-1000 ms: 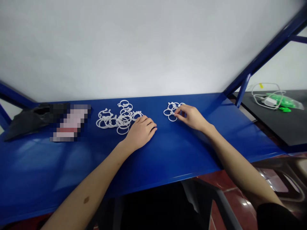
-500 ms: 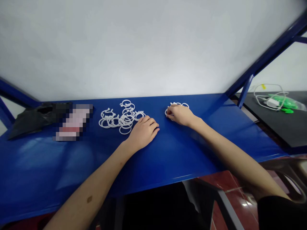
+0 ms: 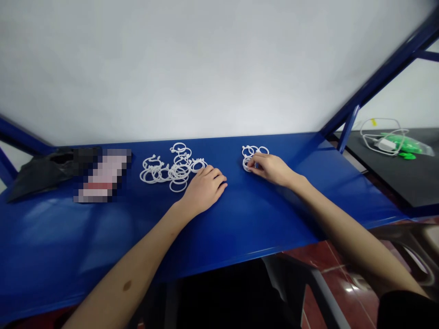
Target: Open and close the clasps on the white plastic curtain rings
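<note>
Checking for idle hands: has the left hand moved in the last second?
No. The left hand rests at the right edge of the ring pile, as before.

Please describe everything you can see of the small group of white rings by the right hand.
The small group of white rings is a handful of thin round hoops, apparently plastic, a few with small knobs on the rim. They lie flat, overlapping and bunched, on the blue shelf near its back edge. Fingertips of the right hand touch the nearest rings. The group sits apart from the larger ring pile to its left.
</note>
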